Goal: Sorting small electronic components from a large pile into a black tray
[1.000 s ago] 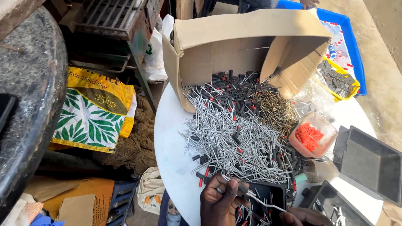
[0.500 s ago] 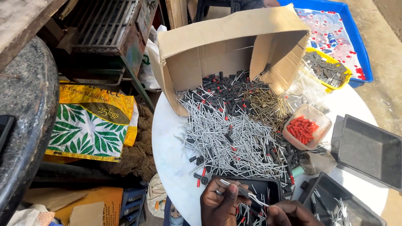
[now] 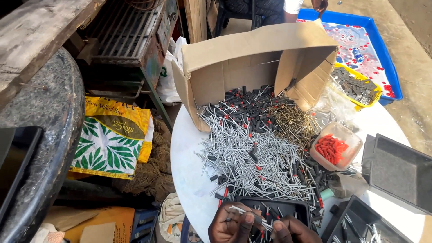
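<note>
At the bottom edge, my left hand [image 3: 231,223] pinches a thin silver metal pin [image 3: 245,213] between thumb and fingers. My right hand [image 3: 292,229] meets it from the right, its fingertips on the same pin. Both hands hover over a small black tray [image 3: 288,208] that holds a few pins and black caps. Just beyond lies a big heap of silver pins [image 3: 252,157] mixed with black and red caps on a round white table [image 3: 191,166].
An open cardboard box [image 3: 252,58] lies on its side behind the heap. A clear tub of red caps [image 3: 334,148] and empty black trays [image 3: 398,173] sit to the right. A blue tray [image 3: 360,40] and yellow tray [image 3: 360,87] lie farther back, with another person beside them.
The view has tilted and shifted left. My hands stay over the black tray, fingers working the pin closer together.
</note>
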